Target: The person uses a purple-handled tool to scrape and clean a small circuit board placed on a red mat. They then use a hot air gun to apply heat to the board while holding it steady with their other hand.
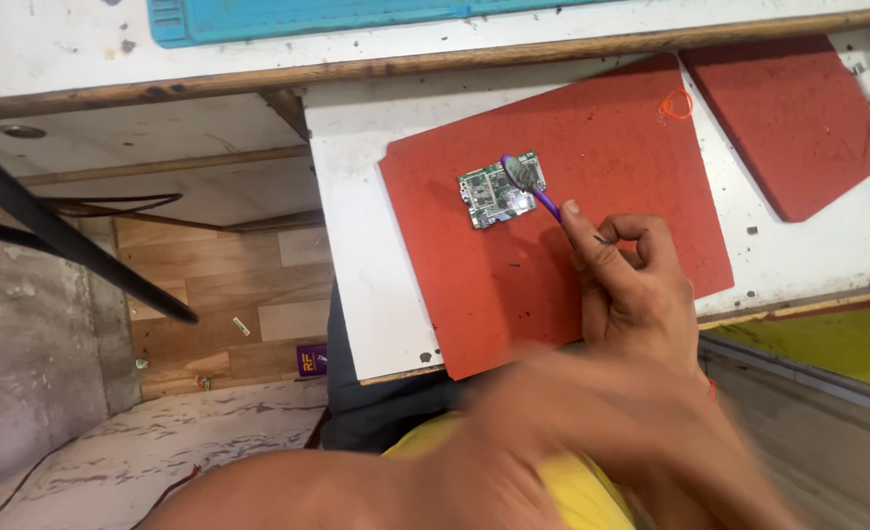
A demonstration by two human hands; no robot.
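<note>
Small green circuit board (499,190) is lying loose on red mat (553,255), mid-bench. Purple brush (530,185) is being pinched in right hand (631,285), bristles on board. Left hand (592,412) is blurred; grip can't be told. Risk, prob.: unheld board being pushed off by brush pressure.

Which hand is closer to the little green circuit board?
The right hand, just below-right of the circuit board, resting a purple brush on it. The left hand is a blur lower down, well away.
</note>
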